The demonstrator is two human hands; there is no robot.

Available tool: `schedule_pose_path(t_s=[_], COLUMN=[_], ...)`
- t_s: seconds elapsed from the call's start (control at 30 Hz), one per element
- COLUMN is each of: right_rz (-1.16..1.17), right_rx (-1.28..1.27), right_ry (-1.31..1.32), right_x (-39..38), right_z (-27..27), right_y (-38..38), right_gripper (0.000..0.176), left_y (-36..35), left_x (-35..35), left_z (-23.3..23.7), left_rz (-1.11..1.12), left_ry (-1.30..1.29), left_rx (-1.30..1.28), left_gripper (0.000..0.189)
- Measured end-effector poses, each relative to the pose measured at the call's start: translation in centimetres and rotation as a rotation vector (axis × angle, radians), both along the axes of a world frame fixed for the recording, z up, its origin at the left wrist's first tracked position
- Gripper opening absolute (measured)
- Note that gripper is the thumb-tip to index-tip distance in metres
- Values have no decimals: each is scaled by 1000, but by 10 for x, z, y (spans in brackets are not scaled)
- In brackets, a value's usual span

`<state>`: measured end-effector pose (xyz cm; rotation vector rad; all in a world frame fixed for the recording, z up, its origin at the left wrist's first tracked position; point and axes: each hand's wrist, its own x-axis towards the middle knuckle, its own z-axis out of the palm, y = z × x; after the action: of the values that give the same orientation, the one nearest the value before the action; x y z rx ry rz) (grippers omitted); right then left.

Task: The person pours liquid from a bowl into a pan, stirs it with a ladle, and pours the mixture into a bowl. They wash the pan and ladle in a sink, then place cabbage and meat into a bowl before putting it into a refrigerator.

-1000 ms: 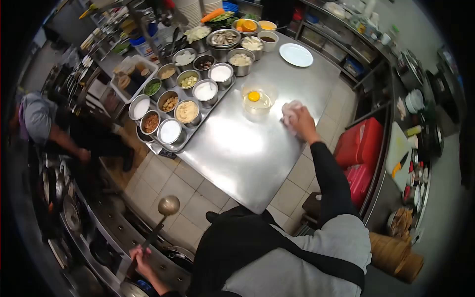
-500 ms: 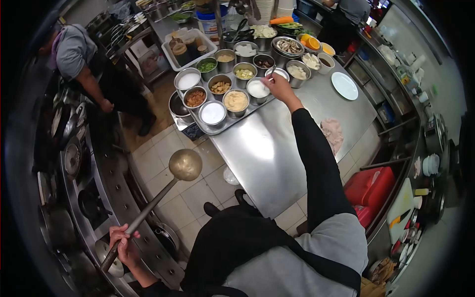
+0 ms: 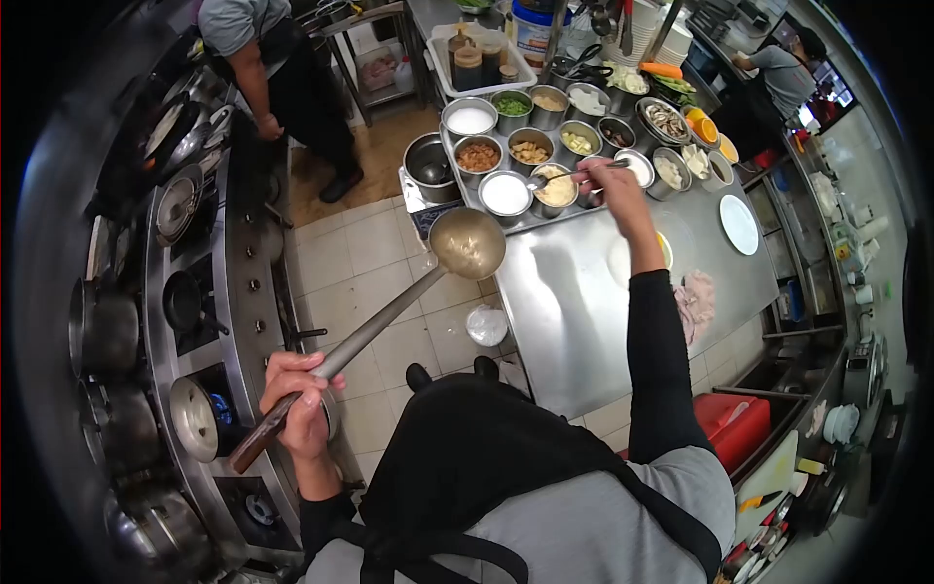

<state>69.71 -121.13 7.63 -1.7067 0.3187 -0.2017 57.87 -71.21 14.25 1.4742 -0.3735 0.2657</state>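
So, closest thing first: the left hand (image 3: 300,394) is out in front of the tray (image 3: 525,226) and off to its left, grip curled snugly round the handle of a big metal ladle (image 3: 389,316). The ladle's round end pokes out over the floor tiles (image 3: 375,234), near the tray's front left corner. Stove (image 3: 233,292) is well left of the tray.

The desk (image 3: 574,370) runs out toward us from the tray. There's a crumpled pink cloth (image 3: 696,302) on it, forward and right of the tray, plus a clear bowl (image 3: 620,261) with something yellow in it, nearer the tray and partly behind the right forearm.

Right hand (image 3: 608,185) is above the tray's front right part, grip pinching the handle of a small spoon (image 3: 564,176). The spoon tip is over by the white-filled tub (image 3: 506,195) and the pale yellow one (image 3: 556,187) at the tray's front; can't tell if it's touching either. White plate (image 3: 738,225) sits right of the tray.

Further back: a bin (image 3: 439,64) of bottles just behind the tray's left, a carrot (image 3: 664,71) behind its right, and one co-worker (image 3: 292,88) beyond it on the left.
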Motion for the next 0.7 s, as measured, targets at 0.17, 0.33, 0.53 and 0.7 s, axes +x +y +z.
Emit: schedule_pose_path(t_s=[0.17, 0.33, 0.53, 0.7], right_rz=[-30, -61, 3, -25], right_rx=[65, 125, 27, 318], right_ry=[91, 81, 90, 98], right_x=[16, 18, 21, 25], right_z=[-46, -61, -63, -86], right_y=[41, 50, 47, 48], right_gripper=[34, 34, 37, 31], left_y=[-12, -11, -10, -12], left_x=[1, 1, -1, -3], left_z=[-3, -8, -10, -15], left_rz=[18, 9, 19, 8], left_ry=[-1, 7, 49, 26], left_rx=[23, 7, 6, -16], left_gripper=[22, 22, 20, 21])
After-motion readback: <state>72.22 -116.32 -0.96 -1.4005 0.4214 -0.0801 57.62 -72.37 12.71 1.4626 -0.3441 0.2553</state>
